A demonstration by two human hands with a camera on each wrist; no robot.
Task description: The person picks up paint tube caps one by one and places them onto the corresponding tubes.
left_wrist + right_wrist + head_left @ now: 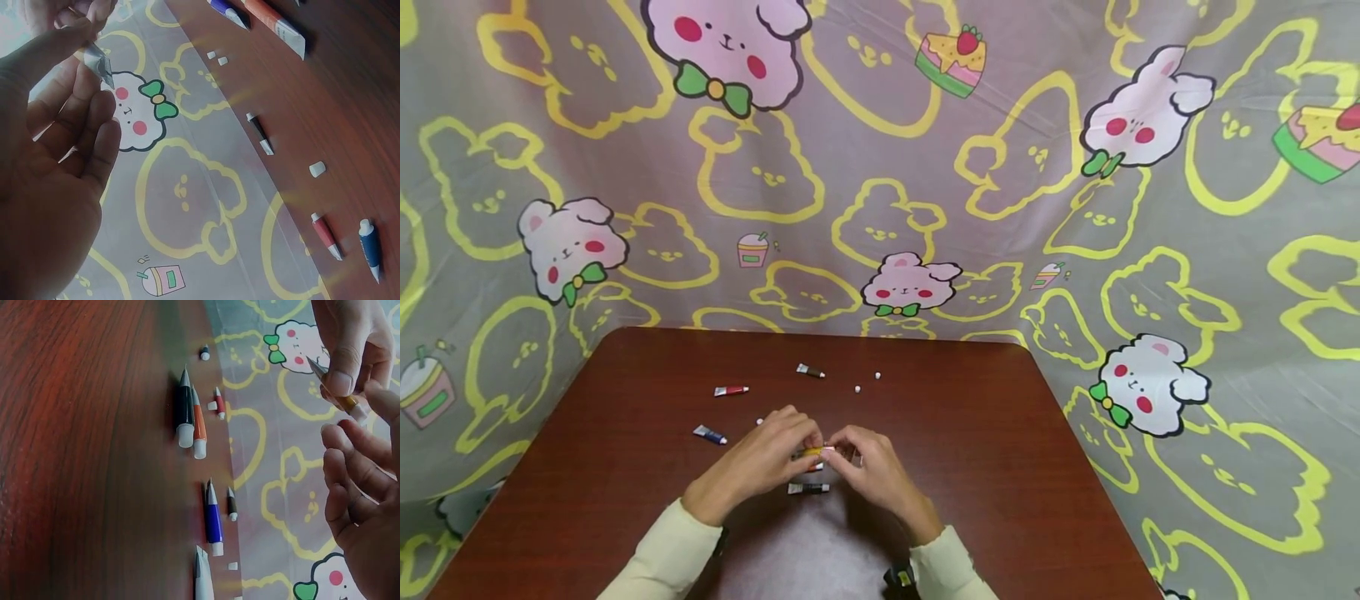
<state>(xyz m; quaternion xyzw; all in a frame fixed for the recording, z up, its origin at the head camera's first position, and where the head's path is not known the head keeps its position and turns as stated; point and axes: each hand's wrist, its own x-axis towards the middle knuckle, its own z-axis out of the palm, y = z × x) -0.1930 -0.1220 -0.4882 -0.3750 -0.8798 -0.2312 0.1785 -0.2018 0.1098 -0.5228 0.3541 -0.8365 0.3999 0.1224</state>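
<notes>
Pinching a partly hidden, slim yellow tube with a white cap toward the reddish-brown table's cut-off near edge, the left hand nears the right hand, whose grip I cannot tell.

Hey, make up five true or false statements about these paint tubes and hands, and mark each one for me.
1. The left hand holds a yellow tube. True.
2. The right hand is far from that tube. False: it is right at the tube's capped end.
3. Small white pieces lie loose on the table. True.
4. The black tube lies farther from the person than the red tube. False: the black one is nearer.
5. The blue tube stands upright. False: it lies on its side.
</notes>
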